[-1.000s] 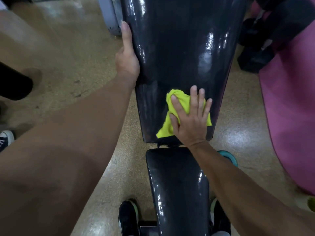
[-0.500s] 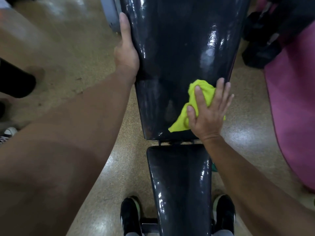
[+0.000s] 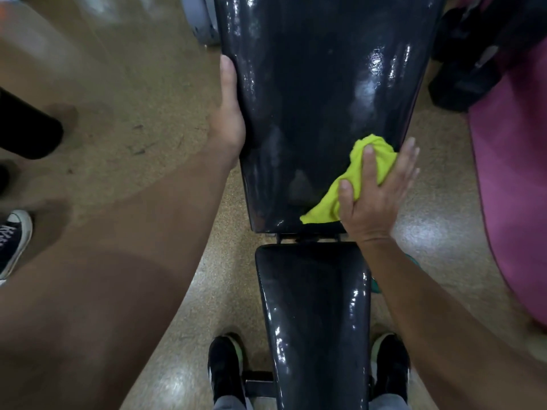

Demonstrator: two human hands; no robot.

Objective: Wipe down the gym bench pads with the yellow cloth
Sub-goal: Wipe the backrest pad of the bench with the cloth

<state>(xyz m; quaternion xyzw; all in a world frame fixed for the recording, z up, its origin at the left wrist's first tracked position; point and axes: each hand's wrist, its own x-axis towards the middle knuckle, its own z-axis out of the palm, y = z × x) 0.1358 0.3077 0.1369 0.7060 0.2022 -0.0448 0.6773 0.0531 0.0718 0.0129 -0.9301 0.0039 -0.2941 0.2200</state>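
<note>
The glossy black back pad (image 3: pixel 310 84) of the gym bench fills the upper middle of the view, and the narrower black seat pad (image 3: pixel 313 306) lies below it. My right hand (image 3: pixel 376 199) presses the crumpled yellow cloth (image 3: pixel 355 167) against the back pad's lower right edge, thumb and forefinger on the cloth and the other fingers reaching out past the edge. My left hand (image 3: pixel 228 119) holds the pad's left edge. Its thumb lies along the top and its fingers are hidden behind the pad.
A pink mat (image 3: pixel 509 187) lies on the floor at the right, with black gear (image 3: pixel 473 69) beyond it. My black shoes (image 3: pixel 225 371) straddle the seat pad. Another person's sneaker (image 3: pixel 14 241) and a black object (image 3: pixel 26 128) are at the left.
My right hand has slid the yellow cloth from the middle of the back pad's lower part to its right edge. My left hand keeps its hold on the left edge.
</note>
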